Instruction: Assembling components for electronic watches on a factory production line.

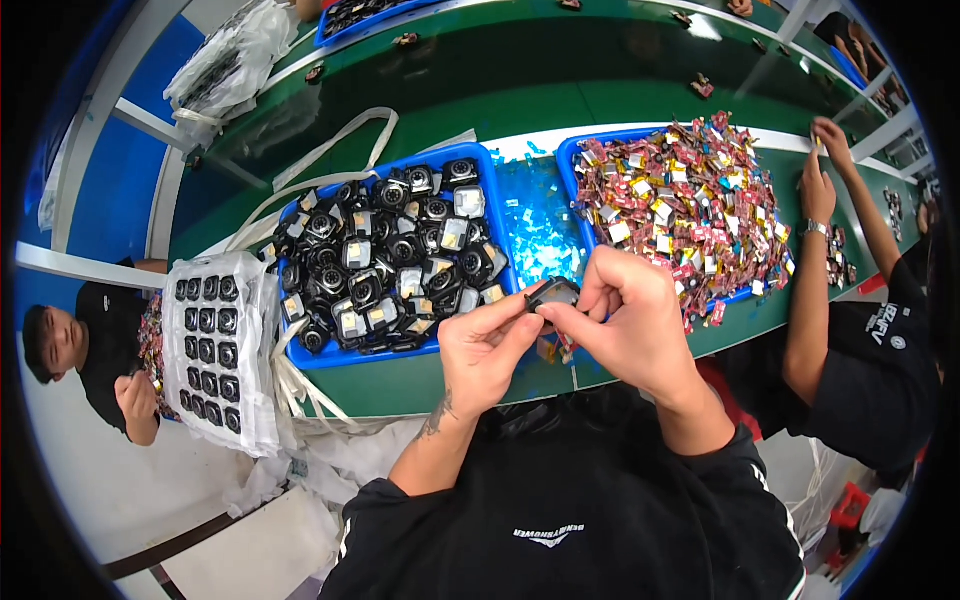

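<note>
A small black housing (553, 293) with a greyish face is held in front of my chest. My left hand (478, 352) pinches its left end between thumb and fingers. On its right side, the thumb of my right hand (640, 322) presses against it with the index finger curled in. Behind my left hand stands a blue tray (497, 215) heaped with similar black housings (365, 290), some showing round camera-like fronts, others pale stickers. Behind my right hand, another blue tray (572, 165) is piled with small red circuit boards (690, 215) bearing white and yellow pieces.
Bits of blue film (540, 235) litter the gap between the trays on the green table (420, 397). At left, a white tray (215, 275) holds rows of black housings near a co-worker (105, 345). Another co-worker (860, 340) sits at right. White strapping (300, 385) hangs beside the left tray.
</note>
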Available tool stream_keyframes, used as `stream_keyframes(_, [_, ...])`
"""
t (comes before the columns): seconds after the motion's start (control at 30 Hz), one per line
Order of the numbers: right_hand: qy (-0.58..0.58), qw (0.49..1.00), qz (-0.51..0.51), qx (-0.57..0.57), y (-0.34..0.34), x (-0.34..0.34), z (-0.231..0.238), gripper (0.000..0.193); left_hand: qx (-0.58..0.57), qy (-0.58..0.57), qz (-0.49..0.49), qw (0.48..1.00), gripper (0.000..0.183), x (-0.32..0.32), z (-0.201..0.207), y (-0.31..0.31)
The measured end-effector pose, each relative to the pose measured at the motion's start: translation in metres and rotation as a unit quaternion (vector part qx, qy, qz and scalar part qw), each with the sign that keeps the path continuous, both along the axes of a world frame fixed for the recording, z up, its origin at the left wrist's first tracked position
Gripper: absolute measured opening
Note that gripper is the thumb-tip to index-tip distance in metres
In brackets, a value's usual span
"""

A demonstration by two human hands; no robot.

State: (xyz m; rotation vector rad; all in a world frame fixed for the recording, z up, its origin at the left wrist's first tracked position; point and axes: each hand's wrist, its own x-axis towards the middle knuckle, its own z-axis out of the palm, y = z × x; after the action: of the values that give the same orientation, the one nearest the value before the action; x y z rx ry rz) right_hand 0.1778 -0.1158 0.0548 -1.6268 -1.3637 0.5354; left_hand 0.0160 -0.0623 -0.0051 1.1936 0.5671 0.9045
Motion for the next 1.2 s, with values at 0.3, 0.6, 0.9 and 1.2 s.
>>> stream_keyframes(0.3, [0.308, 0.951, 0.005, 0.037, -0.017, -0.004, -0.018, 0.016, -0.064, -0.093, 0.071, 0.991, 0.039, 0.008, 0.007, 0.001])
stream_keyframes(0.6, [0.338, 0.939, 0.059, -0.01, -0.027, -0.001, -0.017, 0.013, 0.328, 0.186, 0.038, 0.925, 0.025, -0.006, 0.035, 0.01])
stream_keyframes(0.9, [0.415, 0.901, 0.123, -0.019, -0.024, 0.007, -0.021, 0.008, 0.314, 0.174, 0.004, 0.933, 0.022, -0.014, 0.028, 0.004])
stream_keyframes(1.2, [0.439, 0.895, 0.064, -0.051, -0.024, -0.005, -0.025, 0.016, 0.089, 0.136, -0.067, 0.984, 0.013, -0.019, 0.018, 0.006])
